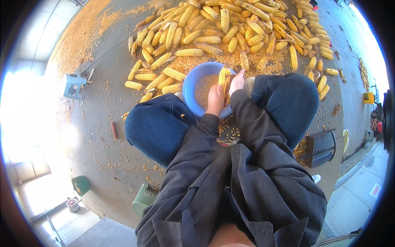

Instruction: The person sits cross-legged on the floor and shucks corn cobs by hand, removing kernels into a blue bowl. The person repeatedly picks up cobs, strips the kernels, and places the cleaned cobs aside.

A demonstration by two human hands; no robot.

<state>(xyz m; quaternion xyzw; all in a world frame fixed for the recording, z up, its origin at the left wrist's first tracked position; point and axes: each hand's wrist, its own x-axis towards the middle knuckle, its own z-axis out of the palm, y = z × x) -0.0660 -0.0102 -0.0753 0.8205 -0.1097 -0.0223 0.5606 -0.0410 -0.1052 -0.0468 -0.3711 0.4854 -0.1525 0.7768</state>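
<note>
A blue plastic basin [189, 92] stands on the floor between my knees, with loose corn kernels [205, 89] inside. Over its right part, my left hand [216, 99] grips a yellow ear of corn [224, 77], held upright in the picture, with some kernels gone along its right side. My right hand [237, 82] is closed at the right side of the same ear, near the basin's rim; a dark, narrow thing shows between its fingers and the ear, too small to name. Whole ears lie close beyond and to the left of the basin.
A large heap of corn ears [225, 20] lies beyond the basin on scattered kernels. Spread kernels [83, 27] cover the far left floor. A light blue plastic stool [74, 86], a red cob [114, 130], a green stool [142, 200] and a dark metal dustpan-like box [319, 148] are around me.
</note>
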